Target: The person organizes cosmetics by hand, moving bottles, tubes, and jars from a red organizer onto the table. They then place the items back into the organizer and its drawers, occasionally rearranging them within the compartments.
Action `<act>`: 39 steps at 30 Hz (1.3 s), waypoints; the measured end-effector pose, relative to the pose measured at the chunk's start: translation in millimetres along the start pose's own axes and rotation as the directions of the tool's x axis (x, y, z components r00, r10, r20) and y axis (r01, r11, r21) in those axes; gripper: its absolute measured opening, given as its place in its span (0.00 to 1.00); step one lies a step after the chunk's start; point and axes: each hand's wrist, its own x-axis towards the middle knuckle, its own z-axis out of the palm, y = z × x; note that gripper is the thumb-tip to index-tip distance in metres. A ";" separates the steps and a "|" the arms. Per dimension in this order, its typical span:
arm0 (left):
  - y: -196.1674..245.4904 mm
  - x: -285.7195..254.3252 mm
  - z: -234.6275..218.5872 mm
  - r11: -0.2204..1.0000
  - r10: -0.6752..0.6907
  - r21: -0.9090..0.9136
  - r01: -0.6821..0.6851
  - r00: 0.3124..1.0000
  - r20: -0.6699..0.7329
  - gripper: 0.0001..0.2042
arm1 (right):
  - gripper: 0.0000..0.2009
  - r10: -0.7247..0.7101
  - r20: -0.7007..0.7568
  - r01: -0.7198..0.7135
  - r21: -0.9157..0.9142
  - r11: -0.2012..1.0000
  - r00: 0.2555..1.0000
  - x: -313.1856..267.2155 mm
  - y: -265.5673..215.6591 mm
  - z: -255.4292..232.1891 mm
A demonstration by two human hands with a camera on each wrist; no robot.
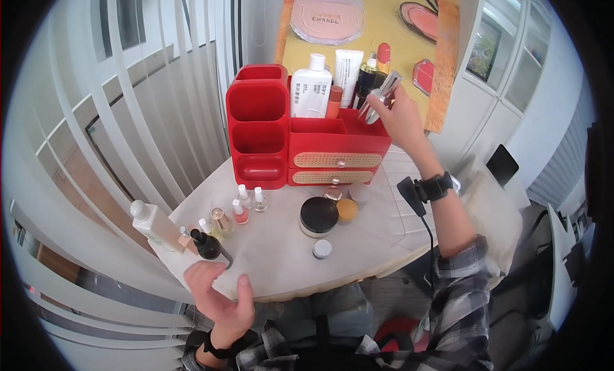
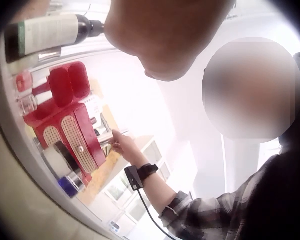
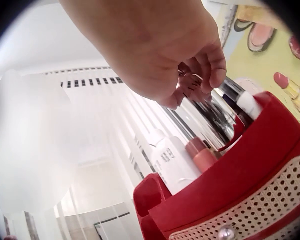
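Note:
In the head view my right hand [image 1: 404, 118] pinches a shiny silver cosmetic tube [image 1: 388, 86] at the right compartment of a red makeup organizer [image 1: 336, 141]. The right wrist view shows the mirror-like tube [image 3: 210, 117] slanting down behind the organizer's red front wall, its lower end hidden. Beside it stand a reddish-brown small tube [image 3: 202, 156] and a white bottle [image 3: 172, 162]. My left hand [image 1: 220, 297] hovers by the table's front left edge, thumb apart from the fingers, holding nothing. Nearest to it is a black pump bottle [image 1: 208, 244].
Several nail polish bottles [image 1: 240, 212] stand left of a black-lidded jar [image 1: 318, 216]. A small white-lidded jar [image 1: 322, 248] sits nearer the front edge. A large white bottle [image 1: 155, 224] is at the left, by vertical blinds [image 1: 131, 134]. Behind the organizer is a yellow poster [image 1: 377, 35].

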 end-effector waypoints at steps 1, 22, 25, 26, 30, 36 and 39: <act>-3.4 0.9 0.7 0.999 0.005 0.050 -0.001 0.997 -0.074 0.25 | 0.20 -0.013 0.015 0.013 -0.012 1.000 1.000 2.3 6.5 10.7; -64.2 13.7 -25.6 0.982 -0.057 0.154 0.106 0.956 -0.289 0.35 | 0.22 -0.069 -0.202 0.075 0.021 0.997 0.977 -20.4 -20.4 28.4; -78.0 24.1 -25.0 0.971 -0.169 0.104 0.217 0.922 -0.349 0.30 | 0.21 -0.115 0.139 0.067 0.310 0.949 0.984 -72.8 -88.6 19.2; -83.2 26.5 -24.3 0.961 -0.206 0.091 0.260 0.899 -0.387 0.31 | 0.22 -0.139 0.256 0.022 0.413 0.911 0.957 -93.3 -114.2 22.8; -95.6 29.3 -27.1 0.960 -0.204 0.098 0.264 0.891 -0.405 0.33 | 0.27 -0.412 0.486 0.170 0.466 0.868 0.771 -153.7 -163.1 60.2; -124.7 16.4 -18.9 0.928 -0.353 -0.006 0.372 0.877 -0.326 0.36 | 0.28 -0.476 0.504 0.222 0.483 0.847 0.721 -188.9 -190.9 127.5; -120.7 17.4 -15.1 0.919 -0.385 -0.043 0.392 0.871 -0.306 0.38 | 0.27 -0.431 0.602 0.132 0.476 0.870 0.673 -184.2 -187.8 119.1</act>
